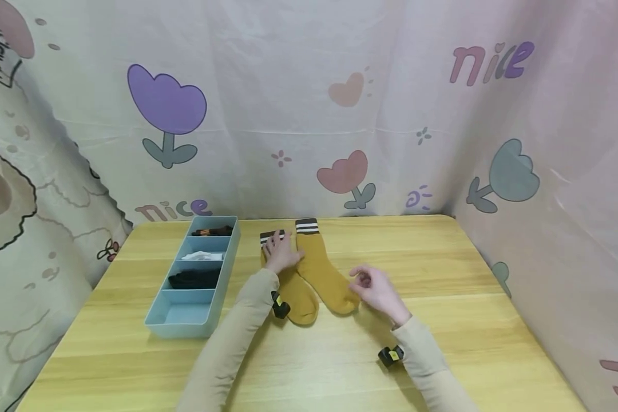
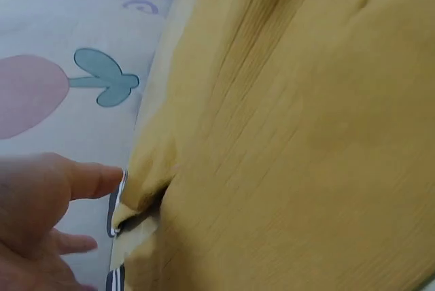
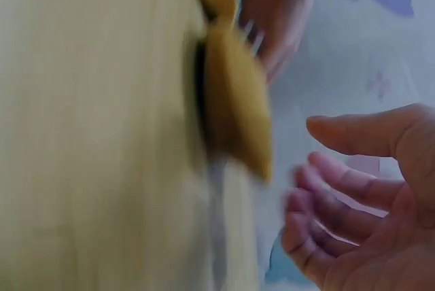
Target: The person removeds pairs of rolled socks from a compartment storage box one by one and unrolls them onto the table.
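Two mustard-yellow socks with dark, white-striped cuffs lie side by side on the table in the head view. My left hand [image 1: 282,252] is over the upper part of the left sock [image 1: 302,303], fingers spread at its cuff and hiding part of it. In the left wrist view, the thumb of the left hand [image 2: 34,216] points at a striped cuff beside yellow fabric. Near the toe of the right sock [image 1: 325,272] is my right hand [image 1: 381,292], its fingers loosely bent. Nothing lies between thumb and fingers of the right hand [image 3: 367,196] in the right wrist view.
Left of the socks stands a light blue divided box [image 1: 221,297]. From the back, its compartments hold a dark brown item [image 1: 213,231], a white item [image 1: 203,256] and black folded fabric [image 1: 195,279]. A printed curtain [image 1: 268,114] hangs behind the wooden table [image 1: 417,246].
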Motion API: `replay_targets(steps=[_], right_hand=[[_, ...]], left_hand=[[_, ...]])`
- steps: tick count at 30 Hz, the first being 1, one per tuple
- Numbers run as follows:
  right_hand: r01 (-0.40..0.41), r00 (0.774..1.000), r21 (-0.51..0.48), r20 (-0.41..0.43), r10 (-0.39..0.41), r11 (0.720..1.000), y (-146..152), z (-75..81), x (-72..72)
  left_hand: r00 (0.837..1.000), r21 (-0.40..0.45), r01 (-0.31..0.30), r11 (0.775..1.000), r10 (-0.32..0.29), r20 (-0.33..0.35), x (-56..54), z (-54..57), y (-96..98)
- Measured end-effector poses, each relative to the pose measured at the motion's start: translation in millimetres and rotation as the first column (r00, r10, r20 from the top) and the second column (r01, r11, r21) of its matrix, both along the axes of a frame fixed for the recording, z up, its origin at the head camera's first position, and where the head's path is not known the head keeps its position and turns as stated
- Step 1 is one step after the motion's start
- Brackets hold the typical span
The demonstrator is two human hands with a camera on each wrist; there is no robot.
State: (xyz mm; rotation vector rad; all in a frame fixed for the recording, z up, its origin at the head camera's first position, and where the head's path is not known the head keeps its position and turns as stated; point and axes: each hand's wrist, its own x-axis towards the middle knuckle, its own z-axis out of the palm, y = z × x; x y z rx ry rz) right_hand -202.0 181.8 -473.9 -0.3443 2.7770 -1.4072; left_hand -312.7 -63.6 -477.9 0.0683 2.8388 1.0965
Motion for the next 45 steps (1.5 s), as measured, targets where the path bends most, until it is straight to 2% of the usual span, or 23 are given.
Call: replay_targets(steps=[3,6,11,15,18,24,36,40,45], right_hand=[[-0.089,0.995,0.076,-0.025,0.091,0.993,-17,0.5,7.5],[-0.155,0.987,0.123,-0.014,0.157,0.980,-31,-4.9,11.3],[-0.179,0.983,0.123,0.061,0.172,0.976,-42,-11.7,8.9],[-0.199,0.973,0.096,0.134,0.186,0.975,-47,-13.3,2.8],[-0.199,0.971,0.082,0.152,0.185,0.976,-50,-14.1,-0.8],[-0.221,0.969,0.128,0.143,0.203,0.967,-51,-12.4,-2.0],[-0.325,0.943,0.156,0.127,0.308,0.933,-49,-13.1,-11.3],[-0.339,0.938,0.138,0.127,0.323,0.931,-49,-11.8,-11.3],[-0.331,0.941,0.079,0.105,0.322,0.940,-43,-7.0,-7.5]], left_hand=[[0.996,-0.013,0.036,0.999,-0.035,0.085,6.8,-0.8,1.4],[0.992,-0.011,0.064,0.998,-0.063,0.105,8.7,-4.4,-0.1],[0.996,0.013,0.086,0.996,-0.086,0.038,3.5,-13.7,-9.3],[0.997,0.045,0.076,0.996,-0.075,-0.011,-0.7,-19.1,-17.4],[0.997,0.073,0.066,0.995,-0.064,-0.039,-2.9,-20.0,-19.3],[0.997,0.065,0.055,0.996,-0.051,-0.052,-9.0,-22.0,-20.1],[0.996,0.011,0.062,0.998,-0.062,-0.058,-17.7,-21.2,-31.5],[0.995,0.008,0.069,0.998,-0.068,-0.076,-19.3,-21.3,-33.9],[0.989,-0.042,0.050,0.998,-0.055,-0.135,-14.4,-13.6,-26.7]])
